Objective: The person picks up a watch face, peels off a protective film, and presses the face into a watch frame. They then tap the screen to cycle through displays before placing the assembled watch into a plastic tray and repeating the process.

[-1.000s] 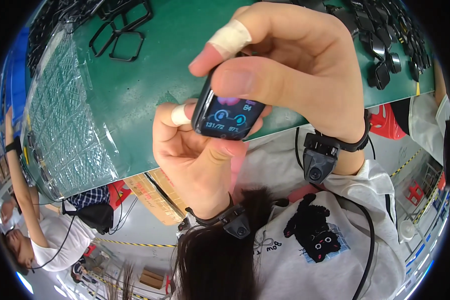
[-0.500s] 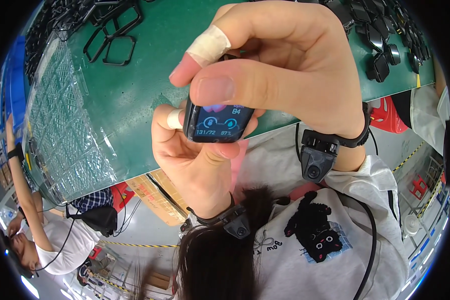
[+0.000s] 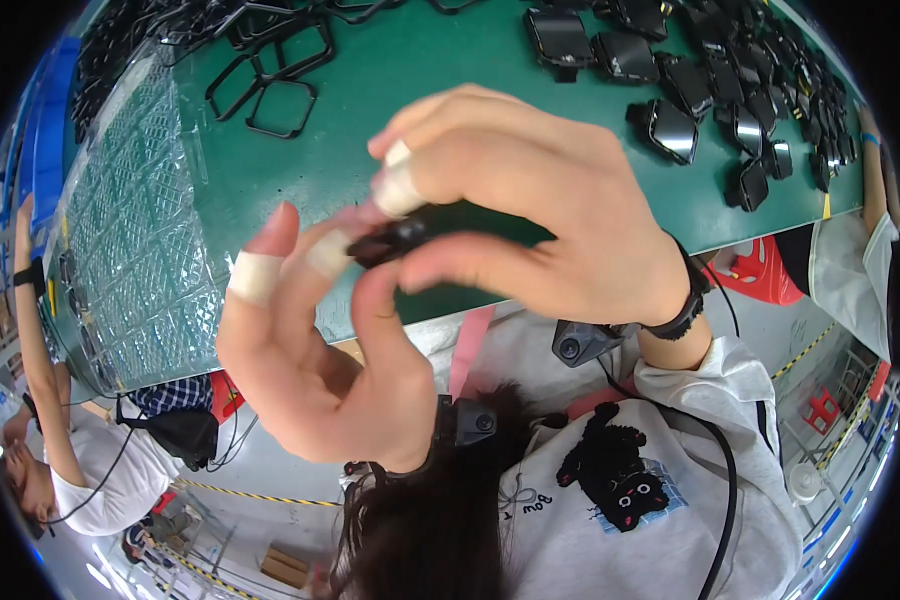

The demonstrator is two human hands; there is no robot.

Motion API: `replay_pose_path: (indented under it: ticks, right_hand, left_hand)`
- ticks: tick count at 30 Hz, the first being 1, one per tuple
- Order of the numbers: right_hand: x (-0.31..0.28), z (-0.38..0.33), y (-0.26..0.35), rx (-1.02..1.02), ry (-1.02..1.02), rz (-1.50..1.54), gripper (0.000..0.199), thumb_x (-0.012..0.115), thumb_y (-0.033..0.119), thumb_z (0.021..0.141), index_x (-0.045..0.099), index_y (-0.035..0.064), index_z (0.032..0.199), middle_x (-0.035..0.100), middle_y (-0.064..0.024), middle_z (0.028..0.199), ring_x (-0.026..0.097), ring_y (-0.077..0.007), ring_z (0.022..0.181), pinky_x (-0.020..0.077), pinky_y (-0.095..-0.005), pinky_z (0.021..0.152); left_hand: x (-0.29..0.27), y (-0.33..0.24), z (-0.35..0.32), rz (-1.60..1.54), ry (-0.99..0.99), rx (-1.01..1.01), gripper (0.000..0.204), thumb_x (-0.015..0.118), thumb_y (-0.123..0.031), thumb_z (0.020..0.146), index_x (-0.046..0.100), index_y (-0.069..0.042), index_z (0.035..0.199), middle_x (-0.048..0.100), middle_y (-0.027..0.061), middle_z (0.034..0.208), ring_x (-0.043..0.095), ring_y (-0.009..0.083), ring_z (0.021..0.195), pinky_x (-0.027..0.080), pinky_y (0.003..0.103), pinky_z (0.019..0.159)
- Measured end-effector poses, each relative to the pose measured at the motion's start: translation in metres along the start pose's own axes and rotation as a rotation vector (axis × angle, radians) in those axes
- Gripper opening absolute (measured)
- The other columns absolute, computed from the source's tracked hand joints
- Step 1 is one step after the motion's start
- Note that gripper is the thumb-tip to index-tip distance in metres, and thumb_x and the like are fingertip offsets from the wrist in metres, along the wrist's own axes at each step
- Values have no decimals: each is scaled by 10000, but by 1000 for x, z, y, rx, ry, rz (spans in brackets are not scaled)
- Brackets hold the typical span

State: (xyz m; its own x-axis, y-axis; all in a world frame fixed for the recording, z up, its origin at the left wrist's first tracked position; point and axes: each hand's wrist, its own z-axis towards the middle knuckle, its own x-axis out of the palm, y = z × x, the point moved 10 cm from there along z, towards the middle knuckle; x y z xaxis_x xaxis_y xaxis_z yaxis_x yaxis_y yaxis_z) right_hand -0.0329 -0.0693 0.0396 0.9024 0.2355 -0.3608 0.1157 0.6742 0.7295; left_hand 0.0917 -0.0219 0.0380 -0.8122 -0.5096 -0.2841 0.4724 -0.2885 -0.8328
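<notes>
Between my two hands, over the green table, is a small black watch case [image 3: 385, 243], turned nearly edge-on and blurred, its screen out of sight. My right hand [image 3: 570, 215] has fingers and thumb curved around its right end. With thumb and a taped finger, my left hand [image 3: 320, 370] pinches the other end, while another taped finger sticks up apart. Pale tape wraps several fingertips. Part of the watch is hidden behind the fingers of both hands.
Many black watch cases [image 3: 670, 130] lie on the green table [image 3: 370, 110] at the far right. Black frames [image 3: 280, 105] are piled at the far left, beside clear plastic packaging [image 3: 135, 220]. Another person [image 3: 110, 480] sits at left; a red stool [image 3: 760, 272] stands right.
The watch has tilted from its lit screen facing up to edge-on, the screen now hidden. My left hand has shifted left and raised a finger; my right hand has moved lower.
</notes>
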Motion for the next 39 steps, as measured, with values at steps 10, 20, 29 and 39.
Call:
replay_pose_path:
  ticks: [10, 20, 29, 39]
  right_hand:
    - [-1, 1, 4, -23, -36, -26, 218, 700, -3, 713, 597, -48, 900, 642, -167, 824, 644, -299, 747, 530, -344, 676]
    - [1, -9, -15, 241, -79, 551, 190, 618, -1, 842, 549, -80, 1000, 572, -206, 1050, 618, -300, 961, 526, -376, 797]
    - [10, -6, -12, 181, -54, 740, 281, 614, 39, 863, 473, -44, 1092, 528, -209, 1117, 596, -360, 1021, 523, -435, 841]
    - [1, -12, -11, 213, -44, 451, 249, 585, -19, 848, 484, -21, 1075, 559, -197, 1046, 603, -352, 1004, 528, -422, 807]
  left_hand:
    - [0, -9, 0, -111, -36, -43, 420, 592, 205, 708, 399, 3, 1021, 608, 159, 821, 633, 204, 801, 532, 282, 754]
    - [-3, -17, 7, -313, 40, 183, 470, 655, 112, 752, 368, 15, 1111, 626, 212, 872, 618, 238, 796, 513, 325, 750]
    - [-8, -19, 9, -329, 22, 188, 557, 693, 125, 706, 371, 22, 1148, 653, 199, 840, 636, 241, 769, 497, 336, 764]
    - [3, -25, 11, -229, 114, 89, 452, 630, 219, 667, 459, 42, 1046, 628, 185, 842, 635, 228, 770, 548, 278, 661]
